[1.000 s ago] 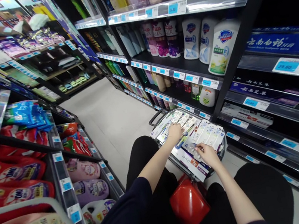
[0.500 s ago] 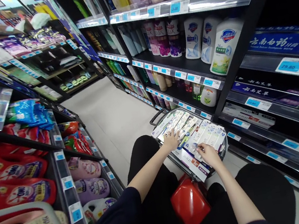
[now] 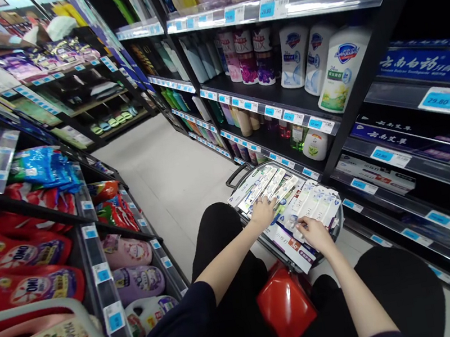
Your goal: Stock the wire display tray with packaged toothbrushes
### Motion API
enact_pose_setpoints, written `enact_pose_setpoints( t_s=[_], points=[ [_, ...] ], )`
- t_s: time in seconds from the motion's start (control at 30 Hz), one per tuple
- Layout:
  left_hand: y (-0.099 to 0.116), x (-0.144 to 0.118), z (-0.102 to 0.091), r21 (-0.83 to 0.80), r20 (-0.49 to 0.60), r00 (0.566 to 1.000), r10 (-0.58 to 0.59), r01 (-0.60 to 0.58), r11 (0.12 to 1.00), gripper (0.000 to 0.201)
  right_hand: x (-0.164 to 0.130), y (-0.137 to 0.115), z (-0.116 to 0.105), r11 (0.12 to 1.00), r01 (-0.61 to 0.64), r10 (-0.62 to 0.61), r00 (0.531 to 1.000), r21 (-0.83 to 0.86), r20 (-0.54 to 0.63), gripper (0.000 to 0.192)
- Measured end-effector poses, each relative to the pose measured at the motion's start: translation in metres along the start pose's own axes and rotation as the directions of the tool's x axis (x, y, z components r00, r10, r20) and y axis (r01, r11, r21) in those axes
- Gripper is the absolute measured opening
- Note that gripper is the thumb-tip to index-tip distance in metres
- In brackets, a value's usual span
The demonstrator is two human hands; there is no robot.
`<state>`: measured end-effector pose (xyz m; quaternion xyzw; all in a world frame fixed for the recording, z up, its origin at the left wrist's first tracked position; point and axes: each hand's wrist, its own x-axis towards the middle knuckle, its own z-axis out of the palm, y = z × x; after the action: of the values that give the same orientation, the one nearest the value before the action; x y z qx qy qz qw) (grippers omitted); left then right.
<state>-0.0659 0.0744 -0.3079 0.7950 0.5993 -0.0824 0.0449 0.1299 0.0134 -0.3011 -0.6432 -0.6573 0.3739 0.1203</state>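
**Both hands on toothbrush packs in basket**

Left hand (image 3: 263,212) flat, fingers spread over toothbrush packs (image 3: 268,184) at basket's (image 3: 333,234) far-left end — pressing, not gripping, prob. to keep the row lined up. Right hand (image 3: 312,232) at basket's near edge, fingertips pinching white packs (image 3: 314,204); exact hold can't tell. Basket low on floor between knees, red stool (image 3: 284,302) just behind, toothpaste shelf (image 3: 401,149) to basket's right.

This is a shop, a supermarket aisle. Tall black shelves (image 3: 265,96) run away at 1 o'clock, full of body wash bottles (image 3: 338,71), each row with little blue price tags (image 3: 266,9). At 9 o'clock sit red bags of washing soap (image 3: 29,253). A gray floor (image 3: 166,172) runs between them.
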Motion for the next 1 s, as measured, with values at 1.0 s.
enact_pose_setpoints(
  t_s=[1.0],
  points=[
    [0.03, 0.03, 0.01, 0.104, 0.061, 0.933, 0.355, -0.36, 0.927, 0.05, -0.002, -0.002, -0.004, 1.0, -0.024, 0.024, 1.0, -0.015, 0.016, 0.031]
  ],
)
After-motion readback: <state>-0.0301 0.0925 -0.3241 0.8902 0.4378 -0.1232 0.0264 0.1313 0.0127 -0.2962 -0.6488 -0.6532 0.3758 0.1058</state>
